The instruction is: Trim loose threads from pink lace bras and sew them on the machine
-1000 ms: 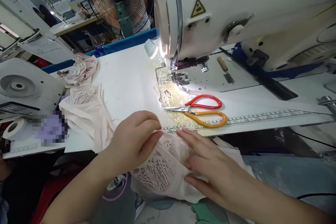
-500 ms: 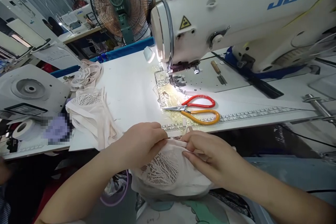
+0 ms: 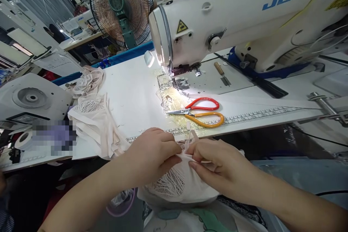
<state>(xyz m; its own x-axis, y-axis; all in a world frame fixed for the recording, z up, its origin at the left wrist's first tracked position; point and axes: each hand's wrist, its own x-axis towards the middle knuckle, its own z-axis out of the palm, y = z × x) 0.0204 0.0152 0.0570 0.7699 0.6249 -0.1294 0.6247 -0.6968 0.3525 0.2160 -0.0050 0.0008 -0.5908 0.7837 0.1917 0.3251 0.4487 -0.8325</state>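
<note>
A pale pink lace garment hangs over my lap, below the table's front edge. My left hand pinches its top edge from the left. From the right, my right hand pinches the same edge, fingers closed a short gap away. A thin strap sticks up from the cloth beside my right fingers. Scissors with one red and one orange handle lie on the table just beyond the hands. The garment's lower parts are partly hidden.
A white sewing machine stands behind the scissors, its needle area lit. Pale garments are piled at left. A wooden-handled tool lies by the machine bed. A fan stands at the back, and a light blue bin at right.
My left hand has moved right, closer to my right hand, and the garment's edge between them is now bunched. The whole view has shifted slightly.
</note>
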